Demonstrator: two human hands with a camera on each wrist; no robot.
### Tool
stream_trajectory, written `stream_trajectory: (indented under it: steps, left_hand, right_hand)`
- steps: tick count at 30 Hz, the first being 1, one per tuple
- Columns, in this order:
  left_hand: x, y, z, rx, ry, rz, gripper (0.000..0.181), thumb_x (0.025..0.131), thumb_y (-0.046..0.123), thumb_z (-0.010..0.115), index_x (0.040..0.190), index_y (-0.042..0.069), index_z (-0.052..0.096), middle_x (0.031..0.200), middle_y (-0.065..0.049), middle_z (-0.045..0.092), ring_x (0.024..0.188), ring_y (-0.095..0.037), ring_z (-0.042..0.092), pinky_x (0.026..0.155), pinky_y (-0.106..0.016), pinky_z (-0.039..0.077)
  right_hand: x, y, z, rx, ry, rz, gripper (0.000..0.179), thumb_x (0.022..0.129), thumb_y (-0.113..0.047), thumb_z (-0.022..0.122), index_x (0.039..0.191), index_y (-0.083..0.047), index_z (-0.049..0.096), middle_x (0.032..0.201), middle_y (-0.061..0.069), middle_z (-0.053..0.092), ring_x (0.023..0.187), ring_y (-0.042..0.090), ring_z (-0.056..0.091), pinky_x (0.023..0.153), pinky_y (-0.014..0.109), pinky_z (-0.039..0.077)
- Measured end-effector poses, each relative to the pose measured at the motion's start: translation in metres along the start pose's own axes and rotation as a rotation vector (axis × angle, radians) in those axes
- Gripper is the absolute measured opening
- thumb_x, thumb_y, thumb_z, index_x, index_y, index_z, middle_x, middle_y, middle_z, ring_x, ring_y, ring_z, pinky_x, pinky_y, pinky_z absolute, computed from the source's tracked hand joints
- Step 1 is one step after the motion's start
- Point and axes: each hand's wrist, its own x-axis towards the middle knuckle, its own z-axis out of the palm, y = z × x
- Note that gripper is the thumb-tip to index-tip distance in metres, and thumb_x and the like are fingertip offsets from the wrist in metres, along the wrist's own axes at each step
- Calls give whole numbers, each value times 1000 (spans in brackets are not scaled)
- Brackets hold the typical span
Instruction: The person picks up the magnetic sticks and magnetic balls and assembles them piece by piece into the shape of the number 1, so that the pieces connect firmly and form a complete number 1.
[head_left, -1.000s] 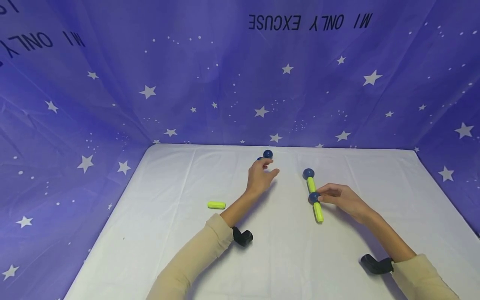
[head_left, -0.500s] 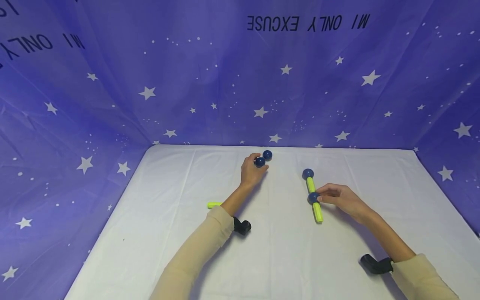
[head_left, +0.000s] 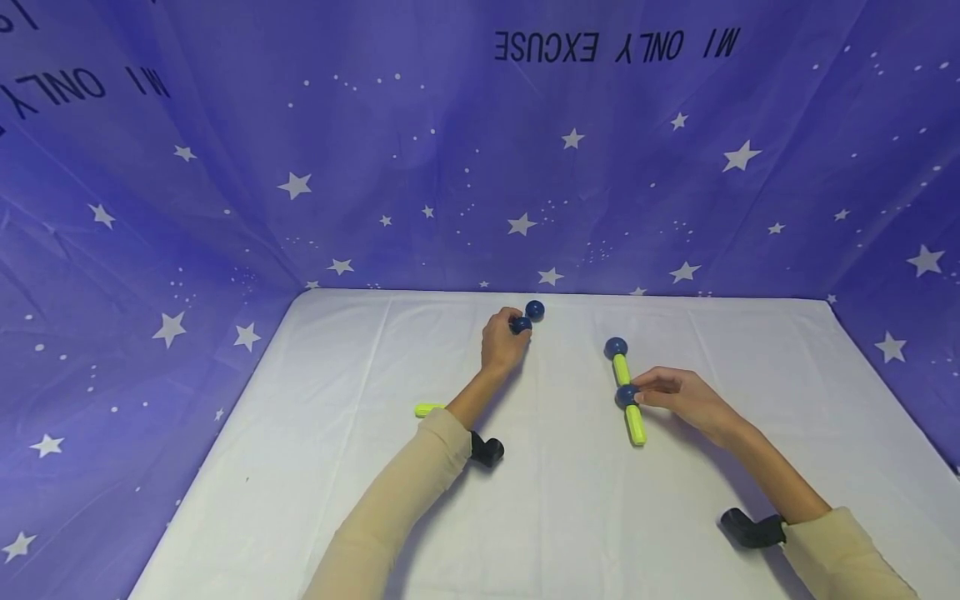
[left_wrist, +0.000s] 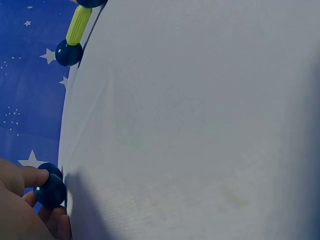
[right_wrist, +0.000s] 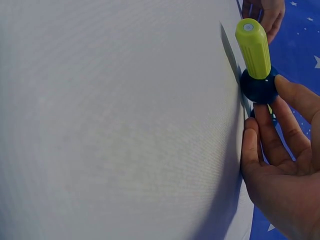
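Observation:
My left hand [head_left: 503,344] pinches a dark blue ball [head_left: 522,325] between thumb and fingers near the back of the table. A second blue ball [head_left: 535,310] sits just behind it. To the right, a chain of blue balls and yellow-green rods lies on the cloth: a far ball [head_left: 617,347], a rod [head_left: 622,369], a middle ball [head_left: 627,396] and a near rod [head_left: 636,425]. My right hand [head_left: 686,398] pinches that middle ball. In the right wrist view the near rod [right_wrist: 254,50] shows a round metal disc in its free end.
Another yellow-green rod [head_left: 428,410] lies on the white tablecloth [head_left: 555,517], partly hidden by my left forearm. A purple star-printed curtain [head_left: 420,167] rises behind the table and along its sides. Black wrist mounts [head_left: 752,530] hang at both wrists.
My left hand has moved slightly left and closed its thumb and fingers onto the nearer loose ball. Its forearm now covers part of the loose rod. The right hand stays put.

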Motion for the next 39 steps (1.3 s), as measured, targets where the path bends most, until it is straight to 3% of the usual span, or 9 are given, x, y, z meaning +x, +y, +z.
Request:
stream_trajectory:
  steps: [11,21,28,39]
  left_hand:
    - [-5,0,-1,-30,0,20,36,85,7,72,120,-2,67,111,-16,69,107,-29,63,100,-37,45]
    - [-21,8,1,-65,-42,76,34,85,9,74,117,0,70,101,-12,72,89,-20,66,85,-30,51]
    - [-38,21,2,-80,-99,73,35,87,11,76,120,2,69,105,-11,72,91,-18,68,81,-25,52]
    - [-67,39,5,-187,-227,64,32,87,11,77,117,2,69,102,-6,72,90,-11,68,79,-20,52]
  right_hand:
    - [-1,-1,0,-9,3,-3,38,94,-25,71,122,-1,66,126,17,63,126,41,50,97,57,39]
    - [-1,-1,0,-3,-1,-11,38,94,-24,71,122,0,65,126,18,63,127,43,49,100,61,36]
    - [-2,-1,0,0,-3,-10,38,94,-25,71,123,0,65,126,18,63,127,42,49,99,59,37]
    - [-1,-1,0,-5,3,11,39,94,-26,71,123,-1,65,128,19,61,128,43,48,99,63,36]
